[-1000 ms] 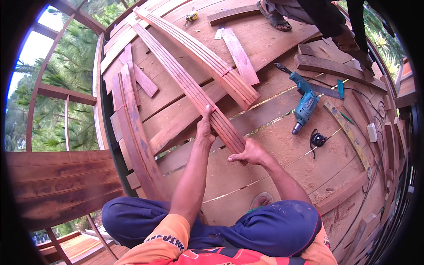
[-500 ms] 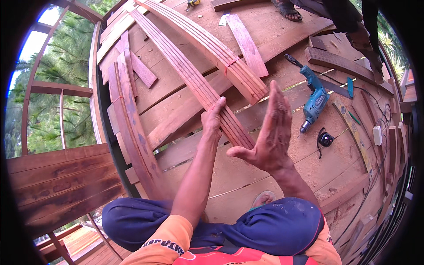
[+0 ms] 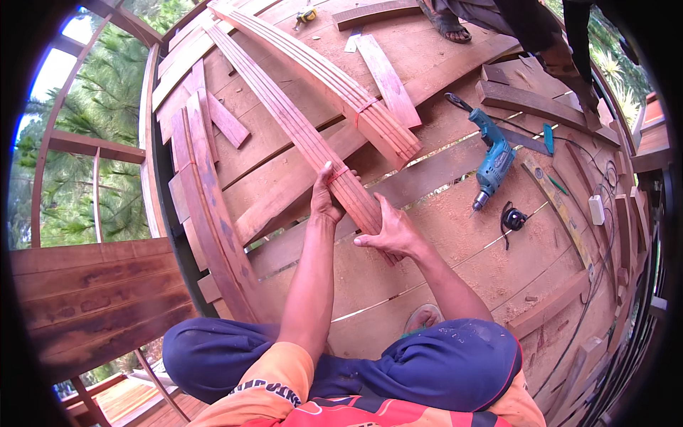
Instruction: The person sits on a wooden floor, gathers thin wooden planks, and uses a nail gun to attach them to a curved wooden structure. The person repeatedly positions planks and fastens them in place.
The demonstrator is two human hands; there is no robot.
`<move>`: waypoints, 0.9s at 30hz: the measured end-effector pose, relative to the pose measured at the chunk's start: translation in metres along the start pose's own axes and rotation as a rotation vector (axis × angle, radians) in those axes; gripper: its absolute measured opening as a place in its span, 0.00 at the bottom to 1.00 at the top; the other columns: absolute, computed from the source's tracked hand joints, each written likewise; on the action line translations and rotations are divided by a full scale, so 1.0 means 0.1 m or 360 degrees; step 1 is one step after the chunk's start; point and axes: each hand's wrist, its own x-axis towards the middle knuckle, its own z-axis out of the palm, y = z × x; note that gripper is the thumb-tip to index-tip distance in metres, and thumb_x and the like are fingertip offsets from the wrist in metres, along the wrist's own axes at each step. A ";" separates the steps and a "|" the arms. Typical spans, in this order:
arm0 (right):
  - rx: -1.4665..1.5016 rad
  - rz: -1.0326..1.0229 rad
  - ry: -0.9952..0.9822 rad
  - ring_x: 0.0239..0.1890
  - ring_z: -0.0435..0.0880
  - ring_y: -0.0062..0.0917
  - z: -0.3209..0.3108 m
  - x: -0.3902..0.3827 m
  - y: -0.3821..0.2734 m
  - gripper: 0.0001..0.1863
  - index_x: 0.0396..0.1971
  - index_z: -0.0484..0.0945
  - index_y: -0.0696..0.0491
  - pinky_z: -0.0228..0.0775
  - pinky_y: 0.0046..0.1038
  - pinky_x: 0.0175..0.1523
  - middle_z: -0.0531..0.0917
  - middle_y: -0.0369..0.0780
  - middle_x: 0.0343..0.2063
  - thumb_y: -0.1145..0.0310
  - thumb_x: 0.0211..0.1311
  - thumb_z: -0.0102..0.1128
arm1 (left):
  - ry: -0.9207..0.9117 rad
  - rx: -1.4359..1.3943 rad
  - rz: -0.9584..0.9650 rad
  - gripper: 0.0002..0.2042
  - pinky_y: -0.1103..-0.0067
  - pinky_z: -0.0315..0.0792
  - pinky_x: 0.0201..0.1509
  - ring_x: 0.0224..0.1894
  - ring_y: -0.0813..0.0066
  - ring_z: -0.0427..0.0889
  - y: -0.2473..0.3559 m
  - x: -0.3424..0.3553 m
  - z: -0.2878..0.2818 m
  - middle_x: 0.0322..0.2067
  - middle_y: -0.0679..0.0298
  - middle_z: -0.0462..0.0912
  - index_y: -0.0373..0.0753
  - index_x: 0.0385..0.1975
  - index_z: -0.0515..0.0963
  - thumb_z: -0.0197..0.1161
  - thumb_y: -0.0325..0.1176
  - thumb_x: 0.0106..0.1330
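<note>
Where the view curves outward toward its rim, the scene reads as follows:

Plank floor (image 3: 441, 277): reddish boards filling the centre and right of the frame, dusted with sawdust; gaps show between some boards.

Railing panel (image 3: 92, 306): dark slatted wood at lower left, with green trees beyond it at the left edge.

Person's legs (image 3: 455, 363): folded in blue trousers along the bottom of the frame; a foot shows between the knees.

Long slat bundle (image 3: 299, 128): thin reddish strips tied with a red band, running from top centre down to the middle of the frame; its near end lies under both hands.

Second slat bundle (image 3: 334, 78): just right of the first, also banded in red; its end rests at centre right, well clear of the hands.

Power drill (image 3: 492, 160): teal, lying on the floor at right of centre, apart from the hands.

Left hand (image 3: 326, 198): fingers curled round the left edge of the long bundle near its band; a closed hold.

Right hand (image 3: 390, 229): laid on the bundle's near end, fingers spread and pressing rather than wrapped; palm mostly open.

Black cable coil (image 3: 512, 217): small, just below the drill.
</note>
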 end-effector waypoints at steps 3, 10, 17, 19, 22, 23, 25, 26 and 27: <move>-0.0008 0.0049 -0.0038 0.58 0.73 0.45 -0.02 0.01 -0.06 0.61 0.65 0.51 0.63 0.65 0.38 0.62 0.71 0.59 0.55 0.51 0.33 0.78 | -0.0025 0.0047 0.0054 0.24 0.62 0.78 0.46 0.39 0.56 0.83 -0.03 0.05 -0.06 0.35 0.51 0.81 0.33 0.42 0.73 0.64 0.49 0.57; 0.0076 0.0023 0.0022 0.53 0.77 0.45 0.12 0.01 -0.02 0.58 0.64 0.52 0.64 0.69 0.35 0.60 0.75 0.58 0.50 0.57 0.32 0.75 | 0.0073 0.0102 0.0030 0.22 0.65 0.79 0.46 0.38 0.61 0.82 -0.29 -0.16 -0.15 0.34 0.56 0.81 0.34 0.41 0.74 0.67 0.45 0.54; 0.0090 0.0040 -0.0207 0.53 0.77 0.44 -0.02 -0.06 0.06 0.62 0.66 0.48 0.64 0.71 0.35 0.57 0.74 0.58 0.53 0.49 0.35 0.73 | 0.0177 0.0284 -0.0119 0.17 0.71 0.77 0.49 0.38 0.70 0.81 -0.75 -0.65 -0.10 0.36 0.64 0.82 0.37 0.38 0.78 0.67 0.43 0.57; 0.0342 -0.0066 -0.0485 0.51 0.79 0.41 -0.23 -0.17 0.28 0.63 0.67 0.46 0.64 0.73 0.34 0.55 0.74 0.56 0.53 0.43 0.39 0.72 | 0.0049 0.0246 -0.0234 0.17 0.70 0.76 0.49 0.39 0.70 0.81 -0.87 -0.84 -0.02 0.37 0.64 0.82 0.38 0.39 0.78 0.66 0.44 0.58; 0.0655 0.0223 -0.0617 0.42 0.82 0.31 -0.33 -0.33 0.75 0.56 0.67 0.46 0.67 0.75 0.29 0.42 0.76 0.54 0.50 0.37 0.55 0.60 | -0.0089 0.0273 -0.0206 0.17 0.72 0.73 0.53 0.43 0.70 0.80 -1.27 -1.13 0.03 0.37 0.62 0.81 0.40 0.40 0.76 0.64 0.45 0.59; 0.0651 0.0421 -0.0567 0.41 0.84 0.31 -0.45 -0.45 0.63 0.50 0.66 0.51 0.64 0.76 0.30 0.40 0.80 0.55 0.45 0.35 0.60 0.51 | 0.0003 0.0208 -0.0211 0.17 0.72 0.73 0.53 0.43 0.71 0.80 -1.44 -1.23 0.00 0.38 0.61 0.81 0.38 0.41 0.75 0.65 0.43 0.58; 0.0468 0.0560 -0.0737 0.39 0.85 0.32 -0.58 -0.63 0.59 0.47 0.64 0.57 0.61 0.76 0.32 0.40 0.81 0.54 0.40 0.33 0.61 0.46 | 0.0053 0.0256 -0.0225 0.19 0.71 0.72 0.53 0.45 0.70 0.79 -1.77 -1.47 -0.07 0.41 0.58 0.80 0.35 0.44 0.73 0.66 0.40 0.58; 0.0377 0.0620 -0.0809 0.38 0.85 0.32 -0.62 -0.67 0.59 0.46 0.63 0.60 0.60 0.76 0.33 0.39 0.82 0.54 0.37 0.33 0.61 0.44 | -0.0019 0.0373 -0.0242 0.20 0.70 0.72 0.54 0.46 0.69 0.79 -1.89 -1.55 -0.07 0.43 0.56 0.79 0.34 0.45 0.72 0.67 0.38 0.58; 0.0058 0.0690 -0.0746 0.38 0.85 0.37 -0.60 -0.71 0.61 0.45 0.60 0.66 0.58 0.76 0.35 0.41 0.82 0.54 0.34 0.31 0.61 0.42 | -0.0144 0.0442 -0.0494 0.21 0.70 0.72 0.54 0.46 0.69 0.79 -2.04 -1.70 -0.07 0.45 0.55 0.79 0.32 0.46 0.70 0.67 0.37 0.58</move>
